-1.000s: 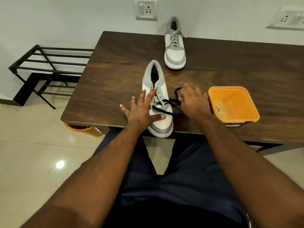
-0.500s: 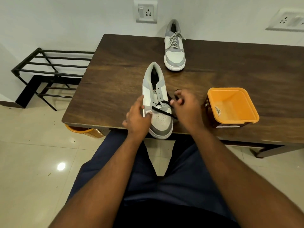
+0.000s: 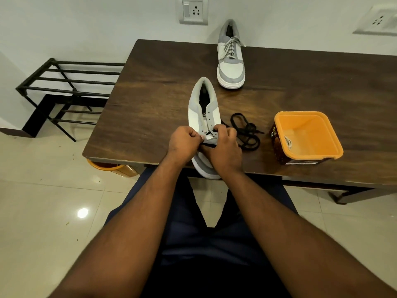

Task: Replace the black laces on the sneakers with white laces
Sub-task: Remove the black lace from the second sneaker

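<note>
A dark wooden table stands against a pale wall; a switch socket sits on the wall above it; left of the table, a black metal rack; below, glossy cream floor tiles catch a lamp's glare.

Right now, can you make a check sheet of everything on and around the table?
Surface: dark wooden table, marked grain.
Job's things: near sneaker at the front edge, upper eyelets bare; far sneaker already laced pale; black lace loosely piled to the right of the near sneaker.
Clutter: orange tub, something pale inside, too unclear to name.
Grips: left hand and right hand both pinch at the near sneaker's lower eyelets; what they hold is hidden.
Cables: nothing seen.
Surroundings: black metal rack, wall sockets, tiled floor, orange bin under the table.
</note>
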`<state>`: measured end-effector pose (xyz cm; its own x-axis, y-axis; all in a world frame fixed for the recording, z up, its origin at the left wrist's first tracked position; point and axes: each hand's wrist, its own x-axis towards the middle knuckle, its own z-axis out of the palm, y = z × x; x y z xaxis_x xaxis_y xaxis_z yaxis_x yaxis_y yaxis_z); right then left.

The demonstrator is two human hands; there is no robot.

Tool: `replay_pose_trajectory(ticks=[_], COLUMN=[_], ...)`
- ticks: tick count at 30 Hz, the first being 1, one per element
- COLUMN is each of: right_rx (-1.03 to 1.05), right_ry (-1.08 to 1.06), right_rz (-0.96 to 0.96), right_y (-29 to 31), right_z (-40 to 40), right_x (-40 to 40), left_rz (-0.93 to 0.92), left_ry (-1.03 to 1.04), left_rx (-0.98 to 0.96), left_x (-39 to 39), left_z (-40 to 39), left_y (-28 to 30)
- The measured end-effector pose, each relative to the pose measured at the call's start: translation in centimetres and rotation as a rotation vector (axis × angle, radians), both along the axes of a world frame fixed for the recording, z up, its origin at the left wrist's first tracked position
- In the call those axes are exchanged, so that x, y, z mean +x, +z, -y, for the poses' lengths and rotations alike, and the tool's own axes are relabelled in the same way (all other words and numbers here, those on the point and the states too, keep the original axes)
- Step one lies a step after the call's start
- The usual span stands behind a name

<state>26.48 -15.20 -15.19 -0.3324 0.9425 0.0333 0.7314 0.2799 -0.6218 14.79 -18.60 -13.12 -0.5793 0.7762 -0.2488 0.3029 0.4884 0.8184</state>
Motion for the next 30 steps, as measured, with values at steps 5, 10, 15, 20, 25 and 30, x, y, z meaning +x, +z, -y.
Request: replay_pose_trajectory(ticks=[5,10,15,20,25,30], right_rx=[-0.095,-0.084,-0.058,-0.060,-0.074,-0.092], right_ry=[-0.008,-0.013,-0.034,0.000,-0.004,-0.030], right_rz=[-0.130,-0.076,-0.025,-0.023,-0.057,-0.047], right_y=[-0.5,-0.6,-0.8,-1.0,-1.1,-0.6], right_z=[-0.6,-0.6,-0.8,-0.9,-0.9,-0.8], right_x=[-0.2,0.0,0.0,0.0,0.2,0.0], left_rz=[0.046,0.196,0.339,0.158,-0.105,-0.184], left_ry=[-0.011,0.025,-0.069,-0.381,-0.397,0.010], left_rx=[-0.004,-0.017,0.033,-0.107,-0.268,0.041], left_x=[-0.4,-0.3,0.8,1.6,0.4,-0.9], left_z=[0.8,1.2,3.7,7.2,6.3,2.6], left_y=[0.3,0.7,4.4,8.0,9.1,5.5])
